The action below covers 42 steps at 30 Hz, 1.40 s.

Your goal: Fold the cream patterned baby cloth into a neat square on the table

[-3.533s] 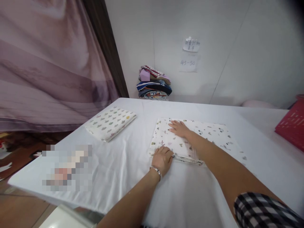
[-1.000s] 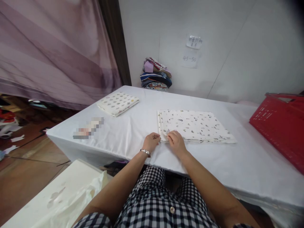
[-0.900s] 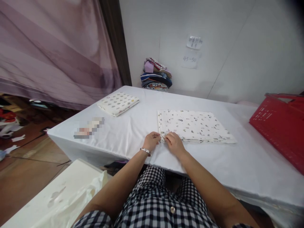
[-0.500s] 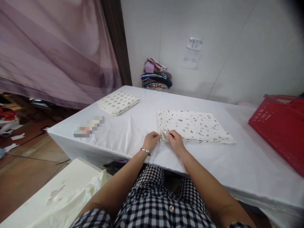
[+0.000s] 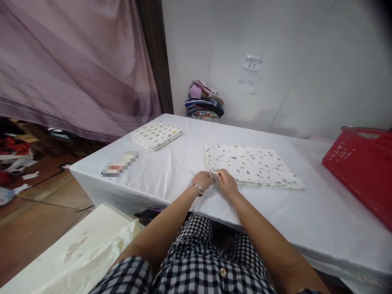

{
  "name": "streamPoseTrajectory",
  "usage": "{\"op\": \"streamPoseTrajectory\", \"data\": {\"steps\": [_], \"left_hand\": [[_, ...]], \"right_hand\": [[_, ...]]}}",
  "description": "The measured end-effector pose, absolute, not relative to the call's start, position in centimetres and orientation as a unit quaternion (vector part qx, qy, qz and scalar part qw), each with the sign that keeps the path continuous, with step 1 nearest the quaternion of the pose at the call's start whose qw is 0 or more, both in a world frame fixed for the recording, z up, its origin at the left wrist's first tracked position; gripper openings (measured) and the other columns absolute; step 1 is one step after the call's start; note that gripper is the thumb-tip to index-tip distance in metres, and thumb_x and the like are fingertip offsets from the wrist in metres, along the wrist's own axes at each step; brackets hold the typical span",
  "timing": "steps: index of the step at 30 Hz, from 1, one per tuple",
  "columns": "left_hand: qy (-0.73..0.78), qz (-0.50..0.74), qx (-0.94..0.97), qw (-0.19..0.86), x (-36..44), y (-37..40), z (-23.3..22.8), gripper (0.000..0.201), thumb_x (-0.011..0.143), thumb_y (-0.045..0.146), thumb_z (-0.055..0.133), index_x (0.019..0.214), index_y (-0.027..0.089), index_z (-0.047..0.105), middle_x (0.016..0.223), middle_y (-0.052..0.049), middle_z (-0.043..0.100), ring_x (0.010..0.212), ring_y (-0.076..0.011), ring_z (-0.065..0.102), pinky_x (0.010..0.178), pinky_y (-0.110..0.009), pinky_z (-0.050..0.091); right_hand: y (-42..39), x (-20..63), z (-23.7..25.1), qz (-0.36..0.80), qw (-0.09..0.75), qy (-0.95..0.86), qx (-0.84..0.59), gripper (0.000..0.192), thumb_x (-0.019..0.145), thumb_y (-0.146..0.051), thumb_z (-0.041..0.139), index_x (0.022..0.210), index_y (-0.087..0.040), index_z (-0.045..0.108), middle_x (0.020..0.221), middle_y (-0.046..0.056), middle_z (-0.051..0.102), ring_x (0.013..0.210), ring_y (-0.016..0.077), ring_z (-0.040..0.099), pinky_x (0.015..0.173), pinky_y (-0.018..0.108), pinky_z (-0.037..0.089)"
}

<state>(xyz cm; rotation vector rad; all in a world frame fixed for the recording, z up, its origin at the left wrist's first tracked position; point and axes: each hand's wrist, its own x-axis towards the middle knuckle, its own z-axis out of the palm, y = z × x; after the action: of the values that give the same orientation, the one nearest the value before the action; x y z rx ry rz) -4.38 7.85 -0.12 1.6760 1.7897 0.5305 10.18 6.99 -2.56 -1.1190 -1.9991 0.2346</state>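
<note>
A folded printed cloth (image 5: 252,166) is lying flat on the white table (image 5: 171,167), well to the right of a smaller folded cloth (image 5: 157,134) and to the left of a red basket (image 5: 361,163). It is judged to be light, soft and limp, in several thin layers that would slide over one another, so it is best taken at a corner or along a folded edge. Its near left corner is being pinched by both hands: the left hand (image 5: 203,180) is curled with its fingertips closed on the edge, and the right hand (image 5: 227,183) is set just beside it, thumb and forefinger pressed on the top layers. Both forearms are being held low, converging on that corner.
</note>
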Motion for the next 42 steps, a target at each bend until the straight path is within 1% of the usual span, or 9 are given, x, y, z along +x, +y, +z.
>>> {"op": "streamPoseTrajectory", "data": {"steps": [5,9,16,22,27,32,35,39,42], "left_hand": [[0.659,0.278,0.554,0.426,-5.5,8.4,-0.4,0.024,0.065,0.032,0.056,0.046,0.019,0.048,0.042,0.003,0.044,0.039,-0.0095,0.039,0.042,-0.022,0.028],[0.651,0.276,0.551,0.442,-5.8,8.1,-0.4,0.02,0.065,0.029,0.055,0.048,0.02,0.049,0.038,0.005,0.042,0.037,-0.0085,0.035,0.04,-0.021,0.026],[0.64,0.278,0.541,0.47,-6.3,7.5,-0.8,0.013,0.066,0.03,0.057,0.062,0.018,0.053,0.038,0.006,0.045,0.036,-0.007,0.033,0.04,-0.02,0.025],[0.638,0.292,0.526,0.481,-6.1,7.7,-1.1,0.007,0.068,0.022,0.056,0.065,0.016,0.053,0.036,0.007,0.042,0.035,-0.0064,0.033,0.039,-0.019,0.024],[0.632,0.313,0.514,0.488,-5.9,7.5,-0.7,0.005,0.071,0.017,0.052,0.075,0.015,0.054,0.039,0.008,0.043,0.036,-0.0068,0.039,0.04,-0.018,0.028],[0.621,0.34,0.496,0.503,-5.9,7.2,-0.3,0.018,0.071,0.021,0.057,0.088,0.014,0.054,0.039,0.009,0.044,0.034,-0.0061,0.037,0.039,-0.017,0.028],[0.601,0.349,0.495,0.522,-6.2,7.4,-0.5,0.021,0.071,0.024,0.058,0.089,0.014,0.053,0.045,0.006,0.051,0.035,-0.0059,0.039,0.038,-0.017,0.028],[0.638,0.343,0.503,0.472,-6.6,8.5,-0.7,0.016,0.071,0.021,0.057,0.086,0.015,0.055,0.054,0.004,0.057,0.04,-0.007,0.046,0.041,-0.018,0.034],[0.677,0.336,0.514,0.406,-6.6,9.6,-0.6,0.022,0.073,0.025,0.057,0.092,0.015,0.055,0.059,0.002,0.06,0.048,-0.0097,0.053,0.047,-0.019,0.039]], "right_hand": [[7.0,10.5,-1.8,0.054,0.379,-0.823,-0.42,0.021,0.092,-0.025,0.029,0.086,-0.02,0.048,0.083,0.005,0.053,0.079,0.0178,0.049,0.071,0.029,0.039],[7.1,10.4,-2.0,0.039,0.306,-0.864,-0.398,0.023,0.093,-0.025,0.03,0.081,-0.021,0.049,0.079,0.005,0.053,0.075,0.0179,0.048,0.067,0.029,0.038],[6.8,10.2,-1.7,0.017,0.315,-0.863,-0.395,0.022,0.093,-0.022,0.03,0.083,-0.018,0.05,0.082,0.007,0.054,0.077,0.0183,0.049,0.069,0.029,0.039],[6.6,10.2,-1.8,0.008,0.26,-0.898,-0.355,0.02,0.092,-0.024,0.034,0.084,-0.016,0.052,0.084,0.008,0.056,0.079,0.0182,0.048,0.071,0.03,0.039],[5.9,10.1,-2.2,0.016,0.269,-0.893,-0.361,0.021,0.085,-0.034,0.05,0.097,-0.016,0.051,0.096,0.009,0.056,0.086,0.0203,0.048,0.075,0.032,0.039],[6.0,9.9,-2.9,0.032,0.304,-0.861,-0.406,0.014,0.088,-0.026,0.044,0.091,-0.016,0.052,0.085,0.006,0.056,0.08,0.019,0.048,0.071,0.031,0.039],[6.2,10.0,-3.1,0.048,0.324,-0.854,-0.404,0.014,0.089,-0.024,0.041,0.091,-0.016,0.053,0.083,0.006,0.056,0.079,0.0182,0.049,0.071,0.03,0.039],[6.0,10.0,-2.8,0.024,0.288,-0.876,-0.387,0.016,0.089,-0.023,0.041,0.096,-0.016,0.054,0.094,0.008,0.057,0.087,0.0195,0.048,0.075,0.032,0.039],[5.5,9.8,-2.5,0.001,0.262,-0.881,-0.395,0.023,0.085,-0.028,0.05,0.105,-0.016,0.053,0.107,0.009,0.055,0.096,0.0222,0.047,0.079,0.034,0.038]]}}
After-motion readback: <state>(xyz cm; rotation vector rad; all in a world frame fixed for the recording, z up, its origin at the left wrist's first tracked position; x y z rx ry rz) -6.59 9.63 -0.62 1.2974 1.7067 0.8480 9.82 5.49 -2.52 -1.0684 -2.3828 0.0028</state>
